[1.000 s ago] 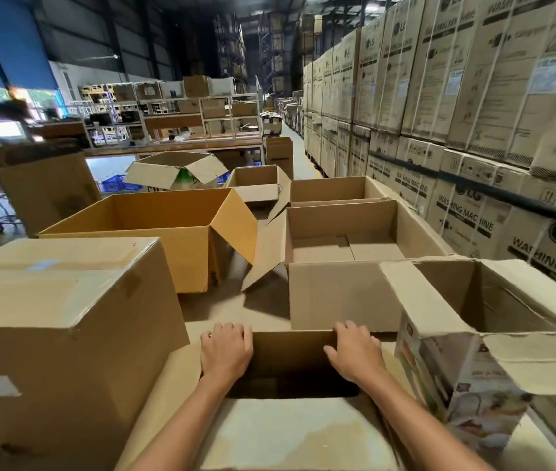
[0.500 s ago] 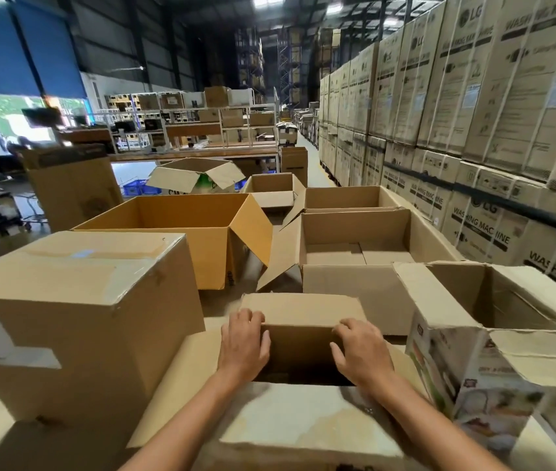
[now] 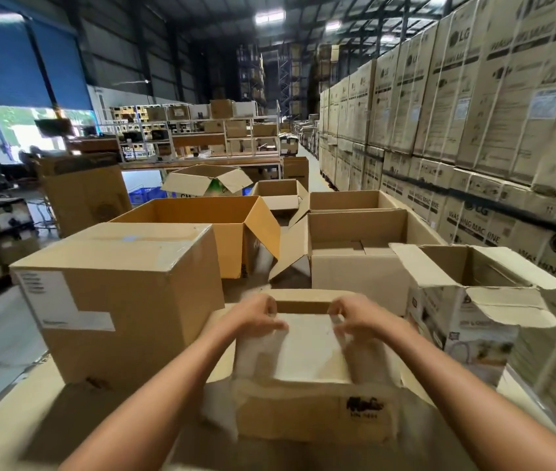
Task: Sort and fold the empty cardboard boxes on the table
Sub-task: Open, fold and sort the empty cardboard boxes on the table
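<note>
Both arms outstretched; left hand (image 3: 255,317), right hand (image 3: 355,317) close together, fingers (image 3: 277,323) curled.

dim warehouse lit by ceiling lamps (image 3: 270,17) far overhead and daylight glaring through the left doorway (image 3: 21,130); motion blur smears the near hands, wide-angle edges bend.

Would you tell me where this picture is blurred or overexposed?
Head view: the left hand, right hand and the small box they grip smear with motion; the doorway at left is blown out; ceiling lamps glare; the stacked cartons bow from wide-angle distortion.
</note>
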A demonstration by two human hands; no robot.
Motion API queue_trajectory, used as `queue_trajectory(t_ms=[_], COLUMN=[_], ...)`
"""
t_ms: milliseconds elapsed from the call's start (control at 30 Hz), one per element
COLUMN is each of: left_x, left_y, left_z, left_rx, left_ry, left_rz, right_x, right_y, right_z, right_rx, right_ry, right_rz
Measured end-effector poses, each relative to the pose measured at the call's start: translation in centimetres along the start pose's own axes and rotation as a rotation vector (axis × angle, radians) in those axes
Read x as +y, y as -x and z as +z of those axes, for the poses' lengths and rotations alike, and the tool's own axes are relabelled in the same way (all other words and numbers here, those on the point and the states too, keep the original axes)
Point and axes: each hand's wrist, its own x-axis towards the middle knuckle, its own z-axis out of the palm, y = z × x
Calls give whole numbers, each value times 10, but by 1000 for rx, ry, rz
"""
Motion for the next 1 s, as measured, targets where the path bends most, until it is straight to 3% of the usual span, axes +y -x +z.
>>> queue_trajectory(t_ms=[167,333,433,567,600,700,733,867,1000], left_x=[15,15,14,16,13,-5,-13,-35,-34], left_y=[36,82,104,116,111,94,90,86,88], left_z=[-25,-13,-2,15,24,53,63,105,126], left_rx=[157,102,-56,-471,-452,-79,-17,116,328], left_ry=[-95,-16,-24,64,22,-369,-393,-243,-179], left_rz=[130,190,187,99,64,-23,-69,-176,-186], right_x=[-22,-39,-46,-51,-51,-37,-30,-9,-9], right_y=[41,87,111,123,121,102,96,88,83], right_z=[-30,-15,-5,19,28,54,64,109,130], right_rx=[166,149,-31,-456,-449,-127,-70,90,249], right_ry=[54,-57,-116,-165,-183,-31,57,288,269], right_rz=[-56,-71,-89,-115,-113,-63,-30,48,66])
